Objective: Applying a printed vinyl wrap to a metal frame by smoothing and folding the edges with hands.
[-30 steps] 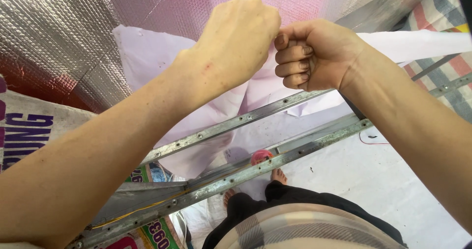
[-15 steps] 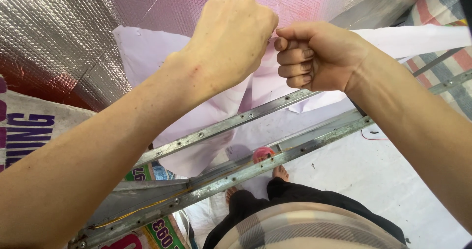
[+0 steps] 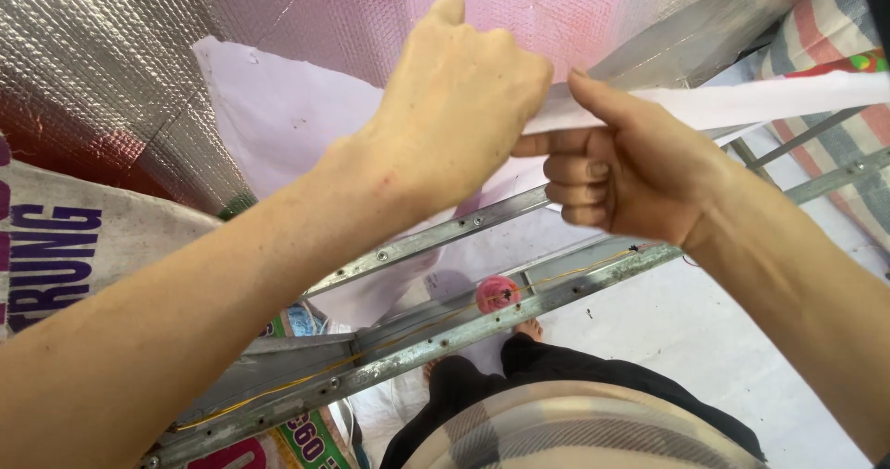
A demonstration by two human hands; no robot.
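You are looking down from a ladder. Near the top centre of the frame your two hands meet on a strip of white sheet (image 3: 705, 106), a thin, papery or plastic material that runs off to the upper right edge. Your left hand (image 3: 459, 107) is curled into a loose fist with its back to you, closed on the sheet's near end; its fingertips are hidden. Your right hand (image 3: 630, 168) pinches the same edge between thumb and bent forefinger, its other fingers folded into the palm.

The sheet looks light, limp and easy to crease. It probably tears if you pull hard at one spot, so hold it along the folded edge, hands close together, as they are now.

Behind the hands hangs silver quilted foil insulation (image 3: 102, 70) at the upper left, tinted pink towards the top centre. A larger white sheet (image 3: 278, 117) hangs against it. Below, metal ladder rails (image 3: 445, 339) cross the frame diagonally. A small pink round object (image 3: 498, 294) sits at bottom centre, and a printed sack (image 3: 56, 247) lies at the left.
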